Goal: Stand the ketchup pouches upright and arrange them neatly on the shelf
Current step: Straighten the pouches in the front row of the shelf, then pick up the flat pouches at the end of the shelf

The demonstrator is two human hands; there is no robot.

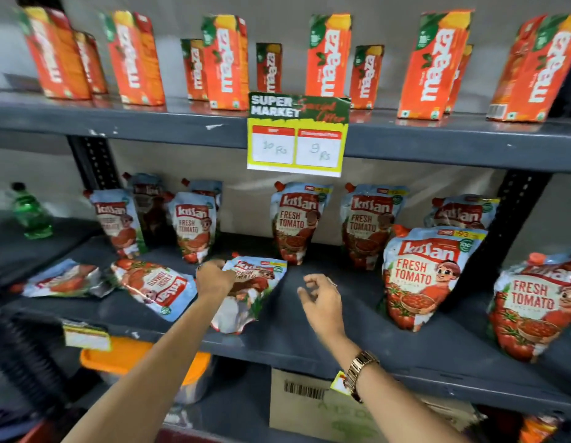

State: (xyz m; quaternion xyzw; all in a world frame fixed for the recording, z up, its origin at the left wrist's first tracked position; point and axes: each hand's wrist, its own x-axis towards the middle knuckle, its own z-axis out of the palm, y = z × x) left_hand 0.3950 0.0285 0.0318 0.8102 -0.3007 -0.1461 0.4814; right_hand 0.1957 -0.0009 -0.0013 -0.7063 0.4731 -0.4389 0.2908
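Left grip [215, 275] pinches the top edge of a lying ketchup pouch [249, 292] at the middle of the grey shelf [309, 334]; right grip [322, 298] hovers just beside it with fingers loosely spread, holding nothing. Orange juice cartons [226, 62] line the shelf above. Upright pouches [424, 276] stand to the right and along the back, while two flat pouches [156, 287] lie at the left. A yellow price sign [297, 135] hangs above, and a gold watch [360, 375] sits on the right wrist.
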